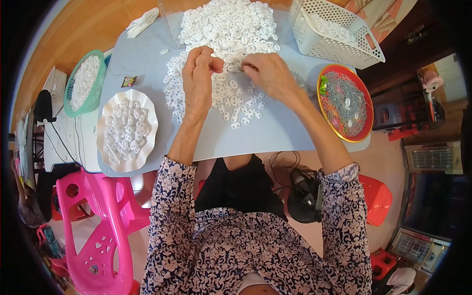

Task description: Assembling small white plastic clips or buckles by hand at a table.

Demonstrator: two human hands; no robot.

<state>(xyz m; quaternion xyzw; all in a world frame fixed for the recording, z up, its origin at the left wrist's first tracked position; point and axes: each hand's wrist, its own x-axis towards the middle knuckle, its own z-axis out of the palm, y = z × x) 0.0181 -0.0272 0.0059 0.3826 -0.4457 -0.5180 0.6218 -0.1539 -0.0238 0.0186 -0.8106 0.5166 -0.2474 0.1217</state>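
Note:
A large heap of small white plastic pieces with two holes each (228,24) covers the far middle of the table, and loose ones spread toward me. Over the near part of the heap is my left hand (199,81), its fingers curled closed and turned toward the right. My right hand (270,73) faces it a short gap away, thumb and fingers pinched together. What either hand holds, if anything, is too small or hidden to make out. On the right, a red bowl with a yellow rim (368,110) contains a tangle of thin grey pieces.
A scalloped white dish (151,118) of finished-looking white pieces stands at the table's left. Beyond it are a green basket (101,86) and a small wrapped packet (129,81). A white perforated basket (339,49) sits back right. A pink chair (120,236) is at lower left.

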